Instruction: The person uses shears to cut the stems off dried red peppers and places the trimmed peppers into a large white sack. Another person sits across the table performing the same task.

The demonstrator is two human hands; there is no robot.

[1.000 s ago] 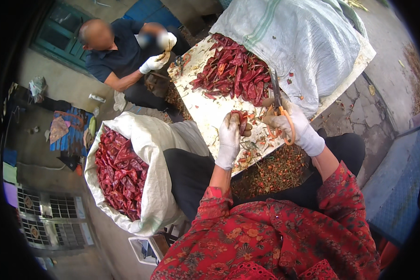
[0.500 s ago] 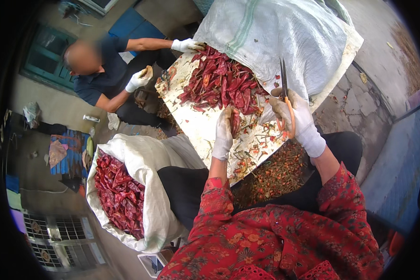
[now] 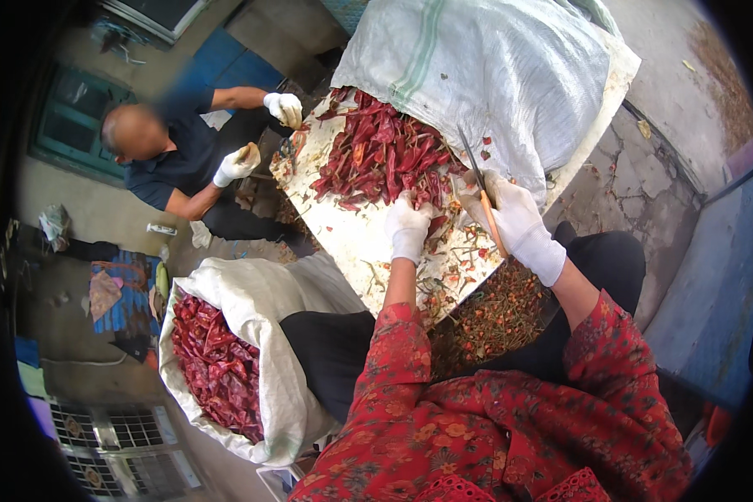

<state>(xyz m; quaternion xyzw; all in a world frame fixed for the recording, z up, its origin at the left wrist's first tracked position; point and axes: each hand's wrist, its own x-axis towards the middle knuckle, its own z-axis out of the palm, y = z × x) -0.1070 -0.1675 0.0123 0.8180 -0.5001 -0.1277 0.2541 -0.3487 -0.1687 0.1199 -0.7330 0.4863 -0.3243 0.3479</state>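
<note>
My left hand (image 3: 408, 229), in a white glove with darkened fingertips, is at the near edge of a heap of dried red chili peppers (image 3: 376, 151). Its fingers are curled, and red chili shows beside them. In my right hand (image 3: 519, 224), gloved the same way, are scissors with orange handles (image 3: 493, 222). Their dark blades point away and a little left, over the near edge of a white woven sack. Both hands are above the pale board (image 3: 343, 238), where cut stems and chili bits lie scattered.
The woven sack (image 3: 510, 75) covers the board's far right. An open white sack (image 3: 255, 293) full of red chilies (image 3: 217, 364) stands by my left leg. Across the board's left corner sits a co-worker (image 3: 188, 159) with gloved hands. Stem scraps (image 3: 485, 322) cover the ground below me.
My left hand has turned over and moved in against the heap with the chili. The scissors have tilted left, their blades lower. The co-worker's hand has drawn back from the heap.
</note>
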